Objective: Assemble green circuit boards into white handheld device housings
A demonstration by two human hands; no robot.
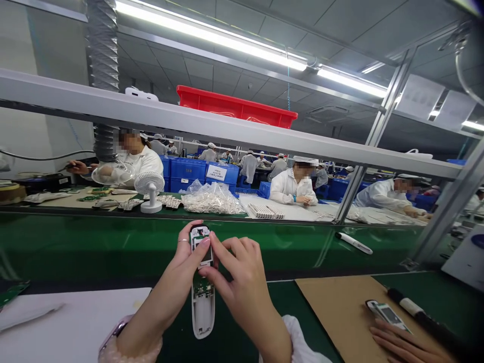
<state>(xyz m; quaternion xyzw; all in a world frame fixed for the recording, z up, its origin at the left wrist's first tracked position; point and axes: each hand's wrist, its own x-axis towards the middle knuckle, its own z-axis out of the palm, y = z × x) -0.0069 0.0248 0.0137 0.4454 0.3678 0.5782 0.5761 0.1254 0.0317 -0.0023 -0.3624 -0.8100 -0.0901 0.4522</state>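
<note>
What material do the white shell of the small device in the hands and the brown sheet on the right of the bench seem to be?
The white shell looks like moulded plastic: smooth, evenly coloured, with a soft sheen. The green board inside it seems a coated circuit board, though its details are small. The brown sheet looks like matte cardboard, with a dull, papery surface.

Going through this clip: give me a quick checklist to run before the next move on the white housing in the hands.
1. Left hand grip on the white plastic housing: ok, wrapped around its upper end.
2. Right hand contact: ok, fingertips on the upper end.
3. Green circuit board seated: cannot tell, partly covered by fingers.
4. Board covered: not ok, it lies exposed.
5. Separation from another person's hand: ok, it is apart, beside a second device on a cardboard sheet.
</note>
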